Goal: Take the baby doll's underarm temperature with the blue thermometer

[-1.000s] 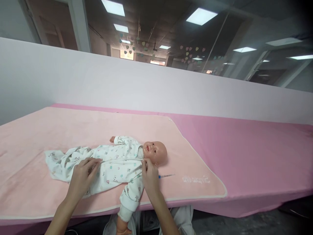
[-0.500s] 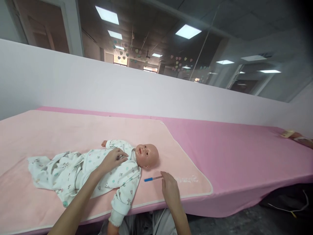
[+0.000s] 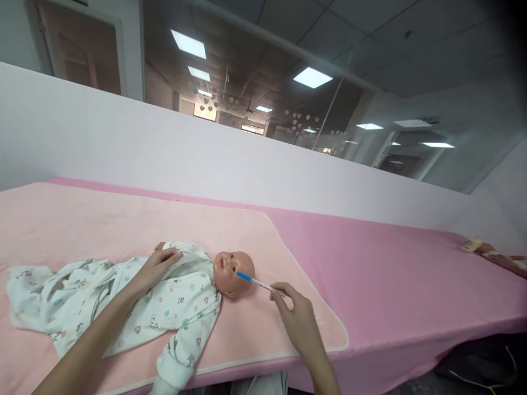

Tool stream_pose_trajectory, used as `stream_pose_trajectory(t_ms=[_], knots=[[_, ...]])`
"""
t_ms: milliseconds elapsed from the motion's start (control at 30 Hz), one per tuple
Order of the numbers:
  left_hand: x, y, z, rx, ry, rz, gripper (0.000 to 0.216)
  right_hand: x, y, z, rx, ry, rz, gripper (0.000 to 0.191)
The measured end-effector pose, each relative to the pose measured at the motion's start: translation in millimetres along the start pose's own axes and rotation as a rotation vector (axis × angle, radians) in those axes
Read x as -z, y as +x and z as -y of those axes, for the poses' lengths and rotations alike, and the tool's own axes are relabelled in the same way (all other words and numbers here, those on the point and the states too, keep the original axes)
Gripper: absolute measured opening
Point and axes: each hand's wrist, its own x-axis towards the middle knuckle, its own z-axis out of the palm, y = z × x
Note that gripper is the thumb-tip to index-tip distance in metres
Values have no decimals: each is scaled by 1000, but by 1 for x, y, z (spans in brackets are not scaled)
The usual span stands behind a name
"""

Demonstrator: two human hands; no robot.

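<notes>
A bald baby doll (image 3: 234,269) lies face up, its head toward the right, dressed in a white printed garment (image 3: 164,307). At the chest, my left hand (image 3: 158,269) has its fingers closed on the front of that garment near the collar; the thumb is mostly hidden. My right hand (image 3: 294,307) pinches the end of a thin, clear, pen-like stick with a blue cap (image 3: 246,277). The capped end points left and overlaps the doll's cheek in view; I cannot tell whether it touches.
Under the doll is a pale pink blanket (image 3: 247,334) with a white edge, over a darker pink table cover (image 3: 370,274). Another doll-like figure (image 3: 500,257) lies at the far right. A white wall (image 3: 206,159) with glass above runs behind the table.
My right hand has lifted the pen-like stick off the blanket and brought its blue end to the doll's head. My left hand has shifted left from the collar. The view has turned slightly.
</notes>
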Motion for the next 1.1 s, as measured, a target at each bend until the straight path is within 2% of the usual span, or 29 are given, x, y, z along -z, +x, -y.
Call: stream_pose_trajectory(t_ms=[100, 200, 300, 400, 433, 467, 533, 600, 633, 733, 800, 900, 1033, 1100], knots=[[-1, 5, -12, -26, 12, 30, 43, -34, 29, 33, 168, -55, -10, 21], [-3, 6, -28, -39, -27, 23, 41, -80, 54, 61, 347, -224, 67, 15], [1, 4, -42, -44, -103, 80, 39, -114, 72, 78, 365, -367, 117, 8], [13, 10, -44, -18, -132, 259, 37, -131, 88, 89, 354, -445, 165, 9], [17, 16, -41, 4, -123, 280, 38, -134, 93, 93, 360, -465, 184, 13], [20, 22, -35, 24, -100, 259, 39, -137, 97, 96, 368, -485, 202, 18], [22, 38, -16, 26, 24, 96, 38, -142, 105, 101, 389, -519, 230, 26], [17, 52, 8, -54, 275, -2, 34, -146, 111, 104, 396, -541, 269, 32], [11, 58, 20, -88, 445, 28, 34, -149, 113, 105, 396, -548, 297, 33], [-9, 67, 42, -83, 558, 96, 44, -159, 118, 104, 388, -575, 381, 30], [-19, 68, 44, -84, 701, 100, 44, -169, 119, 103, 361, -595, 395, 26], [-22, 64, 37, -98, 900, 1, 29, -186, 116, 100, 335, -610, 364, 21], [-14, 54, 23, -104, 937, -167, 15, -201, 108, 99, 358, -620, 332, 20], [-10, 51, 18, -164, 892, -176, 13, -198, 105, 99, 362, -614, 327, 19]])
